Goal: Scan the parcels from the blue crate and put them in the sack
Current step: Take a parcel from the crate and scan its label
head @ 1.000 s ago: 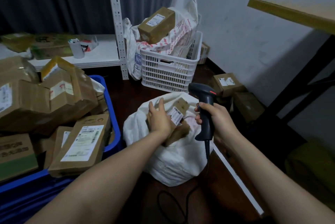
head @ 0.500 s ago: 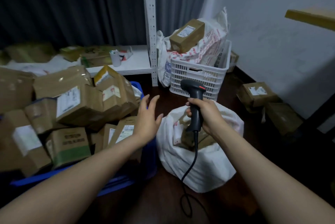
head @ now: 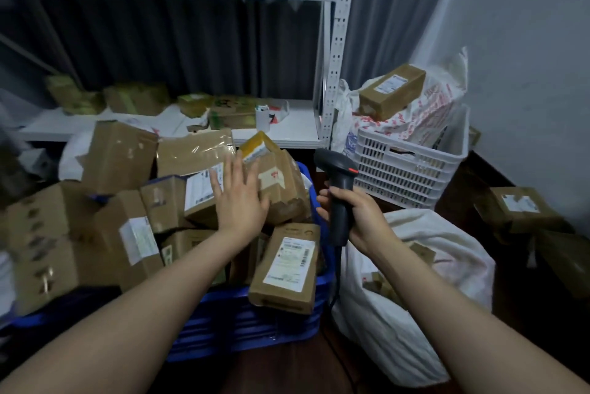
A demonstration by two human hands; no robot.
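Over the heaped parcels [head: 198, 189] in the blue crate [head: 255, 323], centre frame, the left hand [head: 239, 199] spreads empty; the right hand [head: 360, 218] grips a scanner [head: 338, 189] above the white sack [head: 424, 304], lower right.

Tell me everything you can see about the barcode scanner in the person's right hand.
The barcode scanner is a dark grey, plastic-looking handheld gun type with a red strip near the top of its head. It stands roughly upright, its head angled left toward the parcels in the blue crate. The right hand wraps around its handle, above the white sack. A dark cable runs down from the base of the handle. The scan window is not visible.
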